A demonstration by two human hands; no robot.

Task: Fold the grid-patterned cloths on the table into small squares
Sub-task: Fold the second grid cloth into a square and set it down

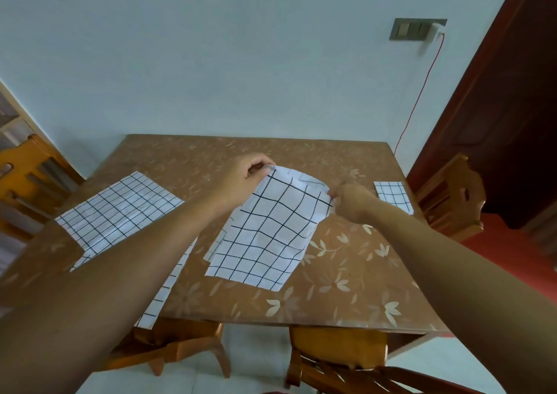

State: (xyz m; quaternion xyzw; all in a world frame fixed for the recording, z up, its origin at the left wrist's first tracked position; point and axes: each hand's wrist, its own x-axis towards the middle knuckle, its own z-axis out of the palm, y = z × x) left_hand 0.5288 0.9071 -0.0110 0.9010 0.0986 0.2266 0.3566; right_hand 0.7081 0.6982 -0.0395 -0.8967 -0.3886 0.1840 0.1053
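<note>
On the table (346, 258) lie three grid cloths (120, 210) (265, 243) (394, 196)

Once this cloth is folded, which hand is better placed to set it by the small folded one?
Probably the right hand: it pinches the centre cloth close to the small folded cloth; the left hand is farther.

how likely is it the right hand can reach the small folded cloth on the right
Probably yes: the folded cloth lies beside the right hand, bare table between, but its fingers pinch the half-folded cloth and must let go.
</note>
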